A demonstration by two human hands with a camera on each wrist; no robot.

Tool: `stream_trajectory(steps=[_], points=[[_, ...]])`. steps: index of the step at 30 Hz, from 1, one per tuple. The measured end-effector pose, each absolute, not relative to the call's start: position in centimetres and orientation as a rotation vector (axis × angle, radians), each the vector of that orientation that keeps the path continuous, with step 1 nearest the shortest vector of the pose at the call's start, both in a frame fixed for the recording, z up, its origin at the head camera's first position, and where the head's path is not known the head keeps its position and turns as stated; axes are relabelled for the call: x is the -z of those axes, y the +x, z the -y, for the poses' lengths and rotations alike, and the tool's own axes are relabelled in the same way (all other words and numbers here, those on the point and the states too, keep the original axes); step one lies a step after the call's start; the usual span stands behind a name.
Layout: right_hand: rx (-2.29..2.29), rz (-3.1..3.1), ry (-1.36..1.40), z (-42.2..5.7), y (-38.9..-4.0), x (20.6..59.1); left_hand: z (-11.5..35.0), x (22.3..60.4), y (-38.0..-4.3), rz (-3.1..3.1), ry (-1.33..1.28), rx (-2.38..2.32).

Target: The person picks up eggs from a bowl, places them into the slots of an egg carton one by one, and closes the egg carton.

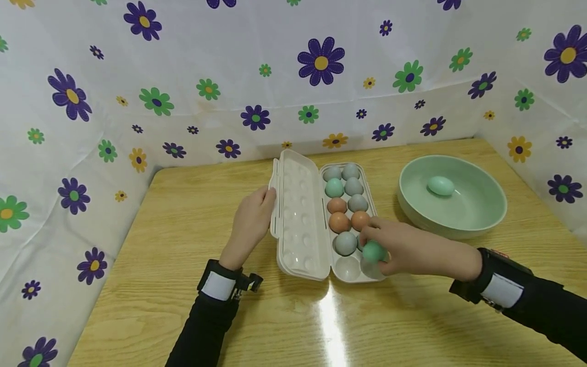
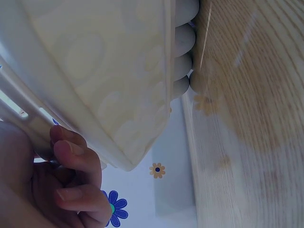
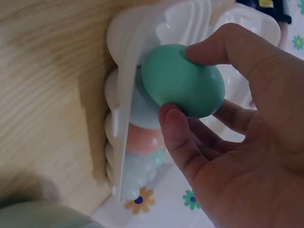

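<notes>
A white plastic egg carton [image 1: 347, 268] lies with its lid [image 1: 300, 214] swung up to the left. My left hand [image 1: 249, 219] grips the lid's outer edge, its fingers curled at the slotted flap in the left wrist view. Between thumb and fingers my right hand [image 1: 412, 247] pinches a green egg [image 3: 183, 80], held over the carton's near right end. Grey-blue eggs [image 1: 345, 243], brown eggs [image 1: 339, 222] and another green egg [image 1: 334, 188] sit in the cups farther back. The near left cup holds nothing; the fingers partly cover the egg behind the held one.
To the right of the carton stands a pale green bowl [image 1: 451, 224] with a light green egg [image 1: 441, 186] inside. The wooden table [image 1: 183, 229] meets a flower-printed cloth [image 1: 275, 76] at the back and sides.
</notes>
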State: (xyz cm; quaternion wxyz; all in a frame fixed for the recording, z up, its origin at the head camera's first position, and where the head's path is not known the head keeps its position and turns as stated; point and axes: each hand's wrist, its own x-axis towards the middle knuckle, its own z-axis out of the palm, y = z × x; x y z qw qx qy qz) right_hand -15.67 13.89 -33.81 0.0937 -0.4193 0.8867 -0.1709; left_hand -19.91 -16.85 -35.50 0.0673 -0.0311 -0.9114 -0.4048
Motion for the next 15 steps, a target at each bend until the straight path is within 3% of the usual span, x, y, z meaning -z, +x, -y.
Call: stream_trajectory(steps=[15], points=[[0.486, -2.636, -1.364, -13.5, -14.5, 35.7, 16.8, 35.4, -19.9, 2.762, -0.083, 1.205]])
